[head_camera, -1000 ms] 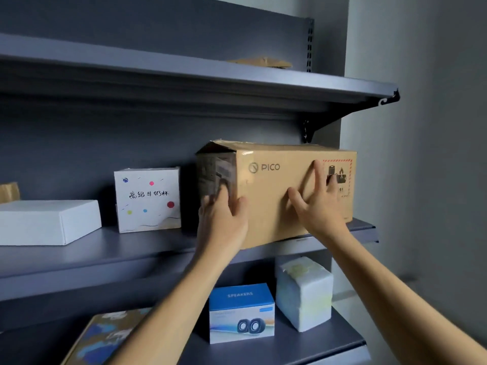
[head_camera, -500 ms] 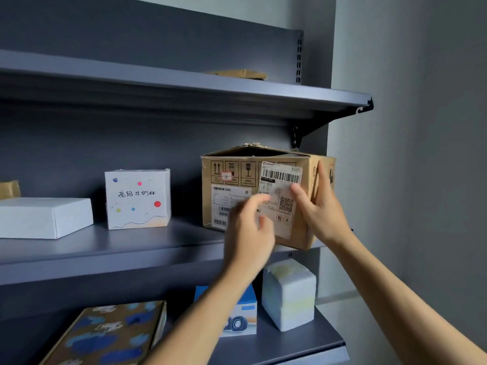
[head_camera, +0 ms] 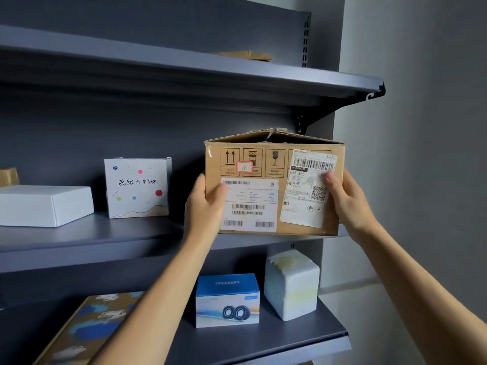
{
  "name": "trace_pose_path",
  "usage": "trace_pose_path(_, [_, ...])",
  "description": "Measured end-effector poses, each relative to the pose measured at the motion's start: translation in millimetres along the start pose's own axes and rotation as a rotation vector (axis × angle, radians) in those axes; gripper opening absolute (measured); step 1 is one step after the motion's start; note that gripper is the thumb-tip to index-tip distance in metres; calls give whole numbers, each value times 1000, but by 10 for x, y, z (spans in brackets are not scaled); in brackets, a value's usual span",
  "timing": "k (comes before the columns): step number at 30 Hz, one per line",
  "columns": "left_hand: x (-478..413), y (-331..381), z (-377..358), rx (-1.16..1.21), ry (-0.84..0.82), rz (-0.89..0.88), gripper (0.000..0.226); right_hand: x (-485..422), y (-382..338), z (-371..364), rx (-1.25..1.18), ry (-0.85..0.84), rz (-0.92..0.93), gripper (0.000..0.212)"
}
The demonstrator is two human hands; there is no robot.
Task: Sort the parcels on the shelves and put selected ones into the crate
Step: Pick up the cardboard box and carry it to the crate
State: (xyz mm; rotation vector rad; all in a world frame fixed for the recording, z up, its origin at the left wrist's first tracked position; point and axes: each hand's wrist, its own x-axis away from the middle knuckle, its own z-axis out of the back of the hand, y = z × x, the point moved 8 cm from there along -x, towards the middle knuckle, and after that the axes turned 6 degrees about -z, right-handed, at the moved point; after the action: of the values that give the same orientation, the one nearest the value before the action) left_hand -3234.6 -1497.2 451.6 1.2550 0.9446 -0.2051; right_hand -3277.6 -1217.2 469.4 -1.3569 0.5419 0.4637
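Observation:
A brown cardboard parcel with two white shipping labels and handling symbols faces me at the right end of the middle shelf. Its top flaps bulge upward. My left hand grips its left edge, thumb on the front face. My right hand grips its right edge, thumb pressed on the right label. I cannot tell whether the parcel's base touches the shelf. No crate is in view.
On the middle shelf stand a white box with coloured dots and a flat white box. Below sit a blue speaker box, a white wrapped cube and a flat patterned box. A grey wall rises at right.
The parcel has been turned so its labelled end faces me instead of the long PICO side. My left hand moved from mid-air onto the left edge; the right hand stayed on the right edge.

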Motion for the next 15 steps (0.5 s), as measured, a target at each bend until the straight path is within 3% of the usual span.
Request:
trace_pose_path(7, [-7,-50,-11,-62,-18,-26,44,-143,183,-42,10,91,-58,17])
trace_pose_path(11, [-7,-64,-8,-101,-2,-13,48,-158,179,-54,46,160,-50,40])
trace_pose_path(15, [-6,-49,-10,-133,2,-14,46,-138,177,-46,116,212,-52,41])
